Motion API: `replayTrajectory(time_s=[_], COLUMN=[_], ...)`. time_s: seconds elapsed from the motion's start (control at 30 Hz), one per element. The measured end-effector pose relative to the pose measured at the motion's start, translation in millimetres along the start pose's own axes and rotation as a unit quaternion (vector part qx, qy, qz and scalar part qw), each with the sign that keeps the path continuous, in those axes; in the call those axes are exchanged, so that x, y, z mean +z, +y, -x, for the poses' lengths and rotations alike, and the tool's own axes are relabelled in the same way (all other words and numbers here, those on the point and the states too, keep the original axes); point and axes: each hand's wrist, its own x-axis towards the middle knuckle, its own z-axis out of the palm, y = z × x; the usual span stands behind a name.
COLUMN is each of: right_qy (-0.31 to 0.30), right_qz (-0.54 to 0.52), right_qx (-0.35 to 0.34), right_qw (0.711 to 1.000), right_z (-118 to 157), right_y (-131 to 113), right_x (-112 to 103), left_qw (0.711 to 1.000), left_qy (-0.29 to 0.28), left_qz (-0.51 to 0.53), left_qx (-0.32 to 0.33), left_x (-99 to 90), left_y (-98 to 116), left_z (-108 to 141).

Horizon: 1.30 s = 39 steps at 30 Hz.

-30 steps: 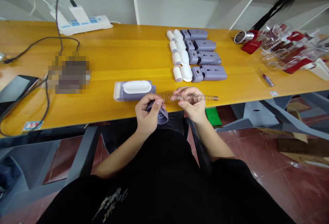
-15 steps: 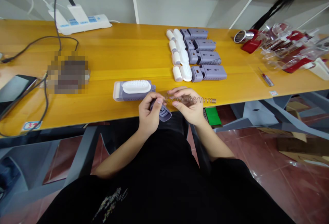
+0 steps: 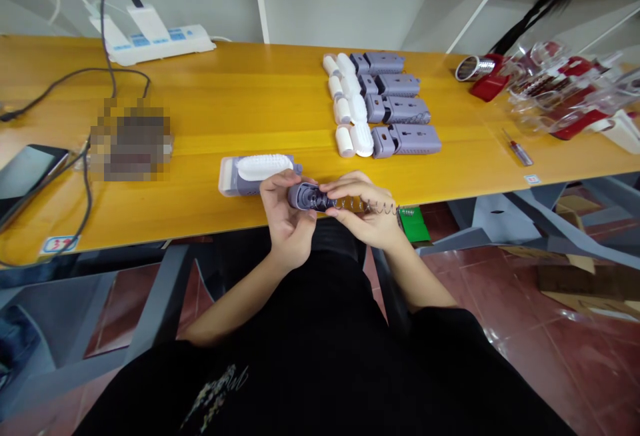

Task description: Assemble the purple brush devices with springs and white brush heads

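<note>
The left hand (image 3: pixel 287 223) is closing its fingers and thumb around a short lilac plastic housing (image 3: pixel 305 197), which is sitting just above the table edge. The right hand (image 3: pixel 363 211) is curled nearly shut, pinching a slender steel coil spring (image 3: pixel 374 207) between thumb and fingers. The spring is running rightward from the housing, and its near end appears to be entering the housing's open end, though the fingers are hiding the exact seating. The spring is judged to be light and springy, liable to flex and skid sideways unless held close to the housing. The housing looks rigid and is best taken by its outer walls. Just beside the left hand, an assembled lilac unit with a white ribbed cap (image 3: pixel 255 175) is lying on the yellow wooden table (image 3: pixel 200 116). Farther out, lilac housings (image 3: pixel 405 139) and white parts (image 3: pixel 361 140) are lying in four rows, and a power strip (image 3: pixel 150 36) is sitting beyond the table's far edge.
</note>
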Motion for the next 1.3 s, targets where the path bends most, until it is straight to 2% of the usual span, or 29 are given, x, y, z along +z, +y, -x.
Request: replayTrajectory(time_s=[0.2, 0.3, 0.57, 1.03, 1.3], right_qy=[0.016, 0.017, 0.013, 0.019, 0.006], right_qz=[0.01, 0.027, 0.068, 0.056, 0.059], right_qx=[0.004, 0.002, -0.072, 0.028, 0.039], right_qw=[1.0, 0.999, 0.995, 0.998, 0.998], right_z=[1.5, 2.8, 4.1, 6.9, 6.7], right_y=[7.3, 7.8, 6.4, -16.1, -21.8], right_x=[3.7, 6.7, 11.7, 10.4, 9.4], left_qw=[0.999, 0.999, 0.998, 0.997, 0.996], left_qy=[-0.001, 0.002, 0.005, 0.011, 0.006], left_qz=[-0.024, -0.034, -0.049, -0.056, -0.059], left_qx=[0.036, 0.034, 0.047, 0.056, 0.059], left_x=[5.6, 7.2, 6.5, 2.7, 3.5], left_y=[0.6, 1.5, -1.0, -6.2, -6.9], left_z=[1.5, 2.1, 2.4, 2.9, 2.7])
